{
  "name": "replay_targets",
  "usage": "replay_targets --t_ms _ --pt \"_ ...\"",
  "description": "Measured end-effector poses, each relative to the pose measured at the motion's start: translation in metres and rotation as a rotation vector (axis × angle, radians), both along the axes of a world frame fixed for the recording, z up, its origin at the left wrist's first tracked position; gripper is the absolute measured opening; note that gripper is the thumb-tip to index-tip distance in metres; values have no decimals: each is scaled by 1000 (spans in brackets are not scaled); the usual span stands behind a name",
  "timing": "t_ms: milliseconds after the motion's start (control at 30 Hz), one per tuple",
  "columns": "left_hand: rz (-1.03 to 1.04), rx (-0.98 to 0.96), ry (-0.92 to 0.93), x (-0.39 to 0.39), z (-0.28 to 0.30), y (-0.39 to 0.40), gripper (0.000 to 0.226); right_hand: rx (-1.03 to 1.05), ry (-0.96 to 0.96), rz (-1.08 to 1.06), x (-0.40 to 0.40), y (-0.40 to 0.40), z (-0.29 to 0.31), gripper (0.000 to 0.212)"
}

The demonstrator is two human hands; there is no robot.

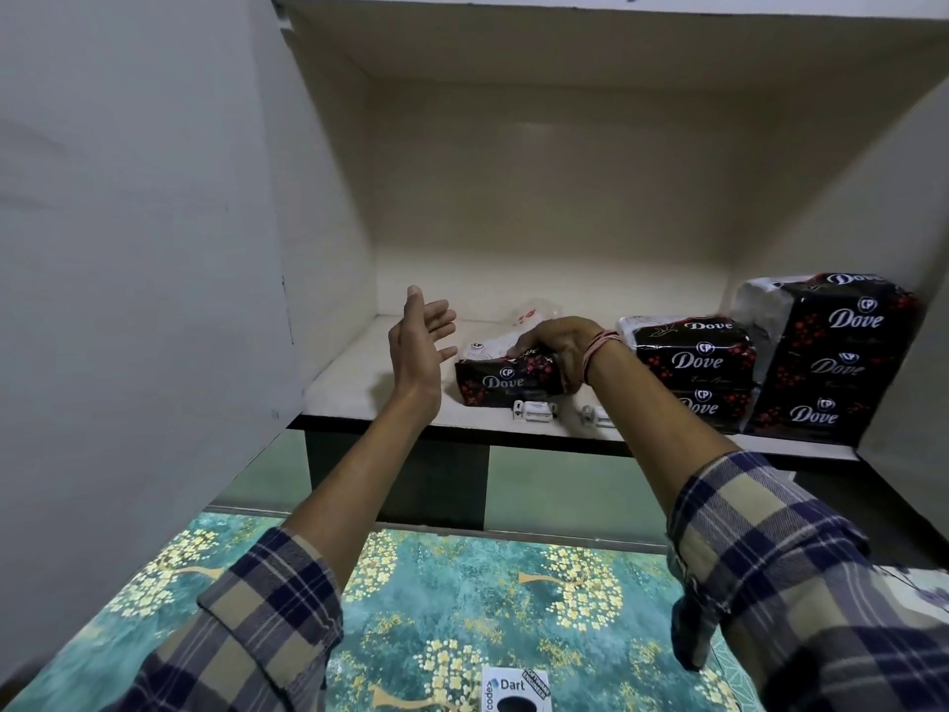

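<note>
one pack [506,382]: right grip [557,349] curled over its top.
left grip [416,346]: spread, touching nothing.
risk: pack looks slippery, may slide out and fall off the shelf [359,377].

The shelf [359,370] bears a tissue pack [506,382] mid-front, a low stack [693,359] beside it and a tall stack [827,362] at its right edge.

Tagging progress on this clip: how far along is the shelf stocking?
Done: a two-pack stack and a three-pack stack stand at the right end of the shelf. In hand: the right hand grips another Dove pack on the shelf, apart from them; the left hand hovers open beside it. Left: release it, probably snug it against the stacks. No other packs in view.
</note>
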State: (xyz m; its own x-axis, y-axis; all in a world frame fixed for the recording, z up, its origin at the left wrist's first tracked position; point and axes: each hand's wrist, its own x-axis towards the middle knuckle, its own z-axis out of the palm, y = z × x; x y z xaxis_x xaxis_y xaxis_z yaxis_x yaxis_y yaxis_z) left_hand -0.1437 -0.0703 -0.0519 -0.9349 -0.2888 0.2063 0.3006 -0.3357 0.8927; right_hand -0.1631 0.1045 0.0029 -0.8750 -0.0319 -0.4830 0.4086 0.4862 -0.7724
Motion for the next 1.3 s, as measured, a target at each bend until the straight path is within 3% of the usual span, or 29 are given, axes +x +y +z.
replay_targets --t_ms 133,233,367,467,800,1033,1167,1300 --pt "45 32 38 9 3 -9 60 -288 148 -67 -2 3 -11 17" --pt "67 78 77 24 1 -16 60 -530 385 -204 14 7 -23 54" --pt "67 165 122 53 -16 -19 62 -831 456 -208 54 14 -45 18" --pt "53 260 147 78 -39 -16 63 -965 433 -178 84 18 -72 9" --pt "64 374 45 150 -146 -1 56 -1065 325 -220 161 22 -201 8" --pt "119 299 -338 165 -251 -7 59 -1027 137 -287 181 19 -296 10" --pt "33 326 -535 155 -306 -14 54 -974 54 -421 169 11 -340 35" --pt "-129 317 -677 143 -341 -17 57 -941 2 -536 152 -2 -369 27"
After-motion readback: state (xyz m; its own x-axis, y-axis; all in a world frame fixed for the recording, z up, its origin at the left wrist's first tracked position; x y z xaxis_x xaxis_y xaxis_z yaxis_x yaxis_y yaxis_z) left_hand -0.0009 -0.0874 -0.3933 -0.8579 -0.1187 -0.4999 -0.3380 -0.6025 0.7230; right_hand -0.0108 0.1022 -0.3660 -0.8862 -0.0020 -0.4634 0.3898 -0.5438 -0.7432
